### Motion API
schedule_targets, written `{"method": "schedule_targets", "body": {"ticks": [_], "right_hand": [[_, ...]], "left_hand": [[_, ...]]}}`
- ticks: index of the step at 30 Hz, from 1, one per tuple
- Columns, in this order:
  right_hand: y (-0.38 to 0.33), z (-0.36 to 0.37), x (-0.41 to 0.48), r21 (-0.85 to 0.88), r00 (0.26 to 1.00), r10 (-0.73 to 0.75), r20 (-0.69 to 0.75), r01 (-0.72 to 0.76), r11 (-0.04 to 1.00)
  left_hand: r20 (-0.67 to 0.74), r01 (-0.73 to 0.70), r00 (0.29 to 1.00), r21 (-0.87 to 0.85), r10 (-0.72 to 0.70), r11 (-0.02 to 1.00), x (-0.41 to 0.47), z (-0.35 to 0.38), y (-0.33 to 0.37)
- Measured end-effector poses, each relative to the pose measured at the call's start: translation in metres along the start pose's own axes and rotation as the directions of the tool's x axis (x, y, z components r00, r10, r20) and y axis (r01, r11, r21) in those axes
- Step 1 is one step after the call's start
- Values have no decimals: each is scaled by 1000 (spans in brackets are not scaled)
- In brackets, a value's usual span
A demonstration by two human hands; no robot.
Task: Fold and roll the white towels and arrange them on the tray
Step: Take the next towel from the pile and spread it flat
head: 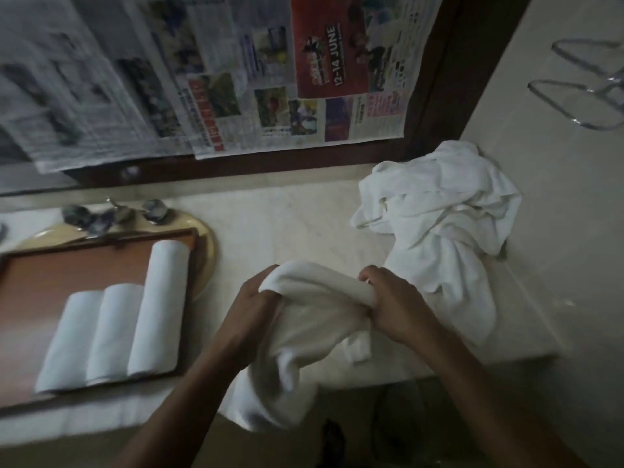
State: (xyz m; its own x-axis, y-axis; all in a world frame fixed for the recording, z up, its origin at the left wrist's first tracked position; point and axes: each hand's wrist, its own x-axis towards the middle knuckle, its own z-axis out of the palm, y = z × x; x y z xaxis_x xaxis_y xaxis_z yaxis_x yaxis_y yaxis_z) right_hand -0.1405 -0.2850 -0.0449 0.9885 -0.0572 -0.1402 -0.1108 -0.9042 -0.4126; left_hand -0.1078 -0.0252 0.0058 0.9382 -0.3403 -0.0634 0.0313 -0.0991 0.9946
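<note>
Both hands hold one white towel (314, 319) above the counter's front edge; it hangs bunched and loose below them. My left hand (253, 305) grips its left end, and my right hand (388, 298) grips its upper right edge. Three rolled white towels (114, 329) lie side by side on the brown wooden tray (44, 282) at the left, the right one longer than the others. A crumpled pile of white towels (439, 224) lies on the counter at the back right.
The pale marble counter (287, 224) runs left to right. Behind the tray a beige basin (206, 244) carries metal taps (114, 214). Newspaper sheets (209, 72) cover the dark-framed panel behind. A chrome rack (587, 92) is fixed to the right wall.
</note>
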Motion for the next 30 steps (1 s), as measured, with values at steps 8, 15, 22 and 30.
{"method": "schedule_targets", "body": {"ticks": [8,15,22,30], "right_hand": [[-7,58,-39,196,970,237,-44,-224,955],[-73,38,-81,531,992,88,91,-123,838],[-156,57,-111,587,971,-68,231,-84,805],[-163,40,-130,581,887,-192,421,-101,808]], "left_hand": [[-121,276,952,-45,-280,960,-78,-60,-34],[-188,295,955,688,-230,663,-126,-102,-104],[101,-208,977,644,188,736,-145,-56,-89],[-65,9,998,377,17,926,-138,-69,-63]]}}
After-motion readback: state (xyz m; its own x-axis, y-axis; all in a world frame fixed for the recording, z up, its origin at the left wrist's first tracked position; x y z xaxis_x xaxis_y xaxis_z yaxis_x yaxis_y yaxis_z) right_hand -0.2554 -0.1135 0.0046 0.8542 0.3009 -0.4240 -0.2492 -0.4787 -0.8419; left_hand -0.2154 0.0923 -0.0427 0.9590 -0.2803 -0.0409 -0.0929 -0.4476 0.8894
